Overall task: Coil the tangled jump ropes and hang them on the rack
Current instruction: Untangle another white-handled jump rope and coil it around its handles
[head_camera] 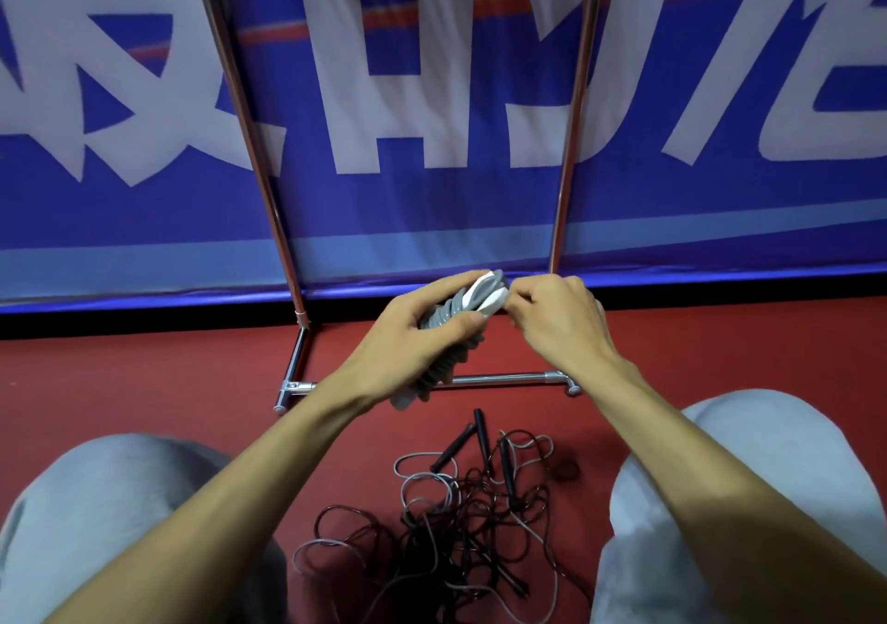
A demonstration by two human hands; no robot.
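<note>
We hold one grey rope (442,321) in front of us, already wound into a tight bundle with its white handles (485,293) at the top end. Our left hand (408,333) is wrapped around the middle of the bundle. Our right hand (557,316) has its fingers curled in and pinches at the top end; whether it holds the cord's tail or a handle, we cannot tell. We judge this coil nearly finished and not yet hung.

Below, between our knees, lies the tangle (456,522) of dark and pale cords with black handles (480,426), all unsorted. The rack (504,377) stands just beyond on the red floor (144,359), and the part of it in view carries no coil. Most of the work remains.
</note>
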